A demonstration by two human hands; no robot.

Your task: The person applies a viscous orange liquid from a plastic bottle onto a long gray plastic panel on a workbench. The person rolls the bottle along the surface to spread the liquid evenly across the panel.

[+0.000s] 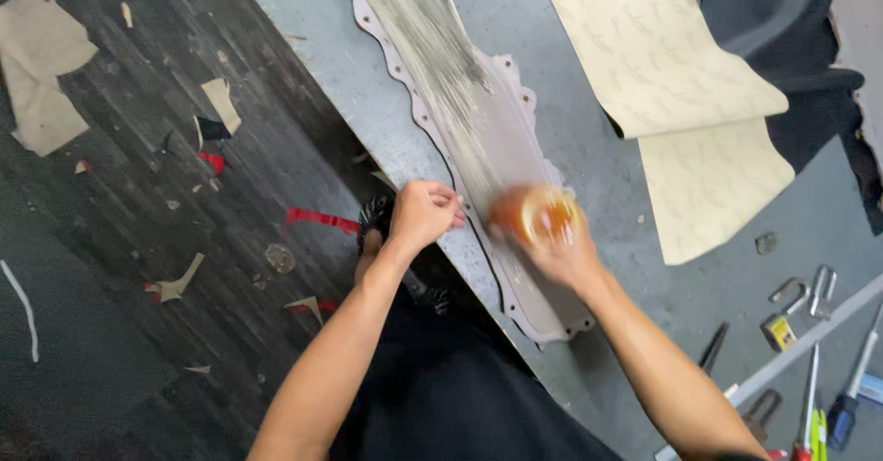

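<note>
Head view: I look straight down on a grey surface (pixel 303 19) that runs diagonally across the frame, with a dark wooden floor (pixel 138 240) to its left.

Right hand (pixel 561 249): its fingers are wrapped around an orange, rounded thing (pixel 535 213), blurred, so I cannot tell what kind of thing it is. It is pressed on the long metal plate (pixel 478 121).

Left hand (pixel 421 214): its fingers are curled in tight at the near edge of the plate, close to the border of the surface. I cannot tell whether they pinch the plate's rim or only rest there.

Plate: it lies flat on the surface, long and narrow, with a scalloped border pierced by small holes. Its far half is streaked with a pale, brushed-looking coating; the half near the hands looks smoother and greyer.

Surroundings: a beige patterned sheet (pixel 662 65) lies on the surface to the right of the plate, well apart from it, one end folded over itself. Hand tools (pixel 809 369) lie scattered at the lower right, among them a screwdriver with a blue handle (pixel 842 420). Scraps of paper (pixel 41 65) and red bits (pixel 317 217) litter the floor.
</note>
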